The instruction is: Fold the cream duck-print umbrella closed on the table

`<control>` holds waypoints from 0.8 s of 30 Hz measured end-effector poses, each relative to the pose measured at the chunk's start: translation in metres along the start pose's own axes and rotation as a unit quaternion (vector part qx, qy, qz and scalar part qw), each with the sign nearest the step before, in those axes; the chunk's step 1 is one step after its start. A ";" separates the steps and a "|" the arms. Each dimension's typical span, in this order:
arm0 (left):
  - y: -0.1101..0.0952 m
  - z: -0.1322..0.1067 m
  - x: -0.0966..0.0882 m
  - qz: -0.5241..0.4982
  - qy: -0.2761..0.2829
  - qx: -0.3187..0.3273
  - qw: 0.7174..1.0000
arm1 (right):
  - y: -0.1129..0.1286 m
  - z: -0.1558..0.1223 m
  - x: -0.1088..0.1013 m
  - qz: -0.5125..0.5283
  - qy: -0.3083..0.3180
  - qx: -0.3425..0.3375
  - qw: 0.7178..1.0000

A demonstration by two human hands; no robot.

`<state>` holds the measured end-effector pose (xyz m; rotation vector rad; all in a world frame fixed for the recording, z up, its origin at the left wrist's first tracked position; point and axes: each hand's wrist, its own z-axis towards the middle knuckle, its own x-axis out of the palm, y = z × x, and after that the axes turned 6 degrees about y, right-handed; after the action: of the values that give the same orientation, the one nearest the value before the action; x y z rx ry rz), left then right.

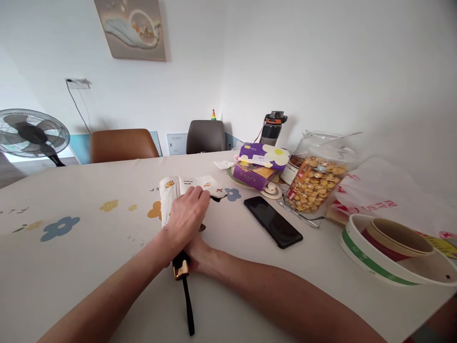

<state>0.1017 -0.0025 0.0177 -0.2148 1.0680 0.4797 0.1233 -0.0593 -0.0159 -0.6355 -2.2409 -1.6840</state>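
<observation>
A compact folding umbrella (167,195) with a white, cartoon-printed canopy lies over the table in front of me, its canopy folded up. The fingers of my left hand (188,209) are curled over the white fabric near its middle. Below and partly behind the left wrist, my right hand (196,247) is closed around the umbrella by its black handle; most of its fingers are hidden. The handle's copper-coloured end (181,270) points towards me, and a black wrist strap (188,305) hangs from it. A dark edge of the canopy sticks out right of my left fingers.
Right of my hands lie a black phone (273,221) and a pair of glasses (303,218). Beyond them stand a purple tissue pack (250,176), a snack jar (317,183) and a dark bottle (272,128). Tape rolls (378,264) sit at the right edge, beside a plastic bag (392,190).
</observation>
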 end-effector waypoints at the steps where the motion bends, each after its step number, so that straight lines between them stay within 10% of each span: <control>1: 0.004 0.000 -0.002 -0.008 -0.012 -0.009 1.000 | -0.001 0.001 0.000 0.013 0.017 0.004 1.000; 9: 0.043 0.001 -0.040 -0.078 -0.074 -0.205 0.973 | -0.006 0.006 0.001 0.062 0.034 0.034 0.997; 24: 0.087 -0.081 -0.060 0.013 -0.167 -0.204 0.964 | 0.002 -0.006 0.003 0.027 0.032 0.056 0.998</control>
<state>-0.0265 0.0259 0.0371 -0.4664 0.6338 0.7316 0.1217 -0.0640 -0.0109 -0.6011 -2.2345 -1.5191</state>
